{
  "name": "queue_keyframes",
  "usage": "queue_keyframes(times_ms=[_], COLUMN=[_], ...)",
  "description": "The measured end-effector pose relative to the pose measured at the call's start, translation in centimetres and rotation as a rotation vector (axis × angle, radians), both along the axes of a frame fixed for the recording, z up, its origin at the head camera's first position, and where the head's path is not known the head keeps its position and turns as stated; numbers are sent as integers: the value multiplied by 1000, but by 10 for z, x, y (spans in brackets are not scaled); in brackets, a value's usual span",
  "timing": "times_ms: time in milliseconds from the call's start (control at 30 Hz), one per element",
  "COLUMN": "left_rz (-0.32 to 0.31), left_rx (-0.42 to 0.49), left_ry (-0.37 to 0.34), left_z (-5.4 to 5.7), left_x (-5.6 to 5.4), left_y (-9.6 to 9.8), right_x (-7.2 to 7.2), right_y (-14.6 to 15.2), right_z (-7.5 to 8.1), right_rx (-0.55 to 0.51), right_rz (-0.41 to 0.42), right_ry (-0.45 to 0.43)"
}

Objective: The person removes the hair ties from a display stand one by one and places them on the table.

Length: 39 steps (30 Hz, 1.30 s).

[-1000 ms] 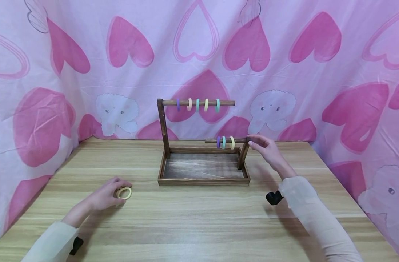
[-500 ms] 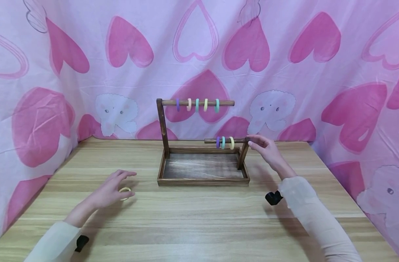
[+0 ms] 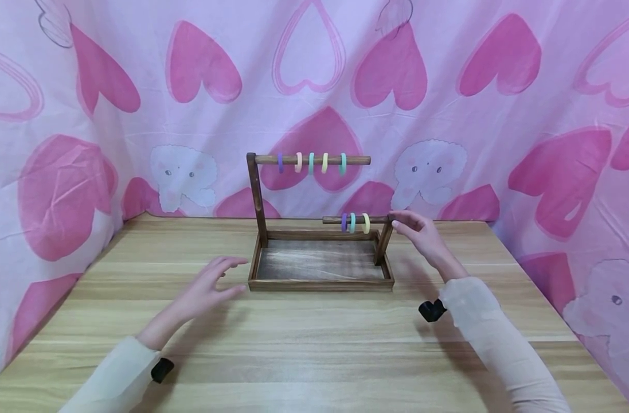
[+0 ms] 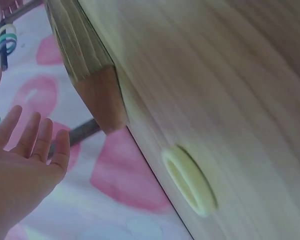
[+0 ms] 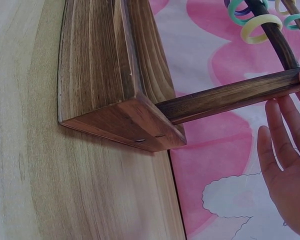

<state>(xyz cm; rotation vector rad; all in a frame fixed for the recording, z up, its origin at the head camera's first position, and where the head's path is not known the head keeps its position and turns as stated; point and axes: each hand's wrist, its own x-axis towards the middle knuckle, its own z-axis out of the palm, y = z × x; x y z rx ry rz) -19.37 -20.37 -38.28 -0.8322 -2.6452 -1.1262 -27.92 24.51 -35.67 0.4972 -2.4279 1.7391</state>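
Observation:
A dark wooden rack has a shallow tray and two posts with crossbars. My left hand is open in the air beside its left front corner, thumb and fingers spread with nothing between them. On the table in the left wrist view lies a pale yellow ring, hidden behind my left hand in the head view. At the top of the short post, my right hand holds the corner lightly with thumb and forefinger. Its other fingers extend past the post in the right wrist view.
Several pastel rings hang on the tall post's upper bar. The lower bar carries a purple, a mint and a yellow ring. Behind the wooden table hangs a pink heart-patterned cloth.
My left hand has let go of the yellow ring, spread its fingers and moved right to the rack's left front corner. The right hand has kept its place on the short post.

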Motion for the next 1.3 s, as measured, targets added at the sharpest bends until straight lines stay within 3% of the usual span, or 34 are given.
queue_keyframes(times_ms=[200, 267, 433, 500, 567, 933, 1000, 1300], left_rz=[-68, -84, -122, -139, -149, -194, -197, -193], left_rx=[47, 67, 86, 80, 74, 116, 108, 82], left_ry=[-3, -19, -33, -15, -9, -69, -65, -58], left_z=[2, 12, 9, -1, -3, -5, -5, -2], left_x=[-9, -5, -9, -16, -18, -22, -22, -27], left_y=[21, 31, 49, 51, 56, 74, 76, 86], right_x=[0, 0, -1, -1, -2, -4, -1, 0], right_y=[1, 1, 1, 1, 1, 3, 1, 0], right_z=[0, -1, -2, -3, -3, -6, -2, 1], right_rx=[-5, -3, -8, -8, -6, -61, -21, -25], right_rz=[-2, -2, -2, 1, 1, 75, 39, 18], right_ry=[4, 5, 6, 5, 4, 57, 39, 9])
